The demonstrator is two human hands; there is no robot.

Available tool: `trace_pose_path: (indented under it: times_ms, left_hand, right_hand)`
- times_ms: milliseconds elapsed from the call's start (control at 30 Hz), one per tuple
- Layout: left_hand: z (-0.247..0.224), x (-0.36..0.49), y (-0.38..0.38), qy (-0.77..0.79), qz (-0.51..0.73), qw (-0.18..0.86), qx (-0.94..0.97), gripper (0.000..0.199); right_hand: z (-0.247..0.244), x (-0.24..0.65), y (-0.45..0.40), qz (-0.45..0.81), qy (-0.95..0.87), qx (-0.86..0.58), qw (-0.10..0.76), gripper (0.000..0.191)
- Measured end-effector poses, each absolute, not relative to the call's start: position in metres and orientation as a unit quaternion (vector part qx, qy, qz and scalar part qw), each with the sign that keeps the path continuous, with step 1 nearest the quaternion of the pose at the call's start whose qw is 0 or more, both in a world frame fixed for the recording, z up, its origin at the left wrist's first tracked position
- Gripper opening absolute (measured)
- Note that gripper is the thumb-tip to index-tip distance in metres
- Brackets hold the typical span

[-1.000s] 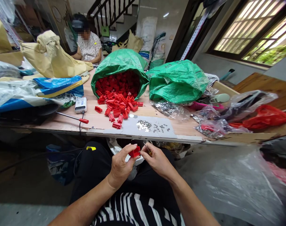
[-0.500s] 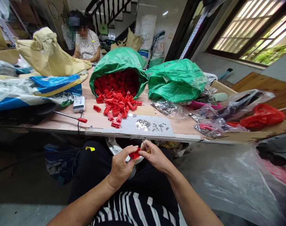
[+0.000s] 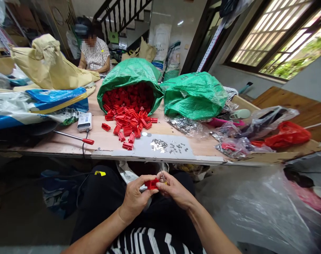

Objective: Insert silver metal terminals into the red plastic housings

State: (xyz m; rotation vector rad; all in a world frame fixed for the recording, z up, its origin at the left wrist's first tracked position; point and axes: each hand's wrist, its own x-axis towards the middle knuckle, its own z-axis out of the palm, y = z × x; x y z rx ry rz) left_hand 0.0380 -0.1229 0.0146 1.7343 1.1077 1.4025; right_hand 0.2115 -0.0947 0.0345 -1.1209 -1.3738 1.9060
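A small red plastic part (image 3: 151, 183) is held over my lap, just below the table edge. My left hand (image 3: 136, 198) pinches it between thumb and fingers from the left. My right hand (image 3: 175, 189) is closed round a thin metal-tipped tool with a yellow handle (image 3: 165, 182), and its thumb touches the red part's right end. On the table, more red parts (image 3: 128, 121) spill from a green sack (image 3: 134, 68). Small metal pieces (image 3: 159, 145) lie on a grey sheet (image 3: 142, 150) at the front edge.
A second green sack (image 3: 194, 95), plastic bags (image 3: 287, 135) and metal bits stand to the right. At left are a white device (image 3: 84, 121), a red-tipped rod (image 3: 88, 141) and sacks. A person (image 3: 95, 56) sits across the table.
The view has shifted a little, so the table sits slightly lower and further left. Both hands stay together at the red part, and the tool now points more upright.
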Motion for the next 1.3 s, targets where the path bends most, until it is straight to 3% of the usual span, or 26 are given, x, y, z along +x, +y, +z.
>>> trace_pose_path:
  times_ms: [533, 633, 767, 867, 1033, 1300]
  left_hand:
    - [0.002, 0.02, -0.1, 0.382, 0.567, 0.596, 0.421, 0.033]
    - [0.002, 0.022, -0.093, 0.382, 0.584, 0.62, 0.357, 0.033]
    - [0.005, 0.021, -0.083, 0.385, 0.601, 0.623, 0.319, 0.035]
    - [0.011, 0.018, -0.079, 0.387, 0.598, 0.639, 0.291, 0.039]
    - [0.021, 0.01, -0.077, 0.365, 0.577, 0.691, 0.235, 0.041]
    - [0.026, 0.003, -0.07, 0.339, 0.575, 0.722, 0.182, 0.041]
  right_hand:
    - [0.036, 0.197, -0.072, 0.736, -0.496, -0.397, 0.236, 0.043]
    - [0.043, 0.202, -0.055, 0.642, -0.586, -0.439, 0.23, 0.034]
    - [0.047, 0.215, -0.023, 0.321, -0.724, -0.557, 0.25, 0.015]
    - [0.046, 0.22, -0.002, 0.185, -0.761, -0.584, 0.213, 0.01]
    - [0.043, 0.218, 0.021, 0.11, -0.795, -0.576, 0.155, 0.016]
    - [0.045, 0.215, 0.042, 0.093, -0.824, -0.554, 0.07, 0.014]
